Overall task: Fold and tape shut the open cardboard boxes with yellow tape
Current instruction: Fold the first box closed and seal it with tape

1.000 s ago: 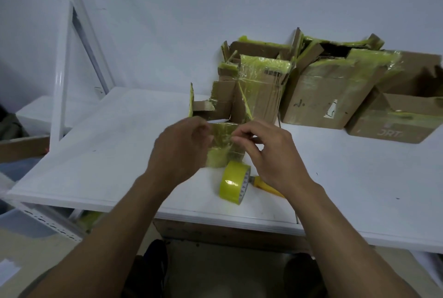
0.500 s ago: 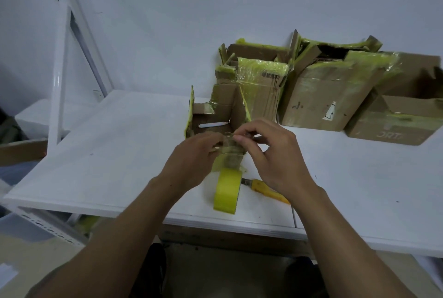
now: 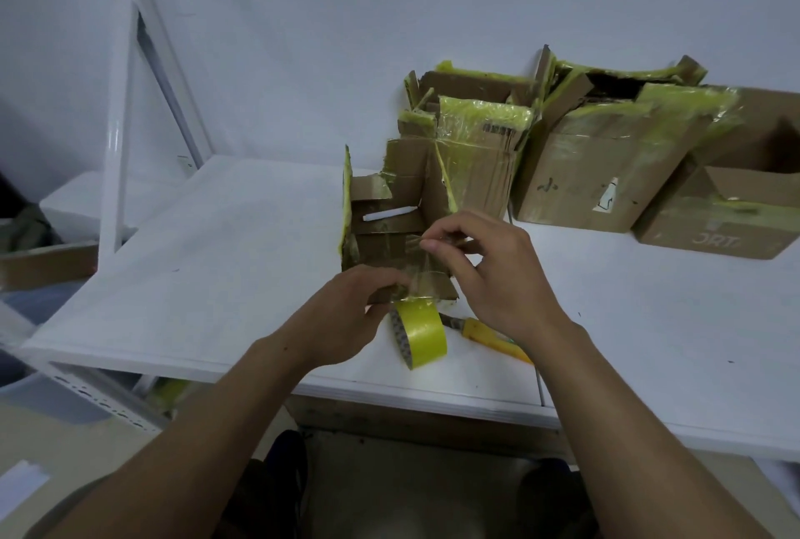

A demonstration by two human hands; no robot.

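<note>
Tape strip pinched btwn L hand & R hand, at box.

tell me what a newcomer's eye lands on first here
The bright yellow tape roll sits by the front edge of the table, with the left grip and right grip pinching a strip of tape above it against a small open box. At back right huddle yellow-taped cardboard boxes.
</note>
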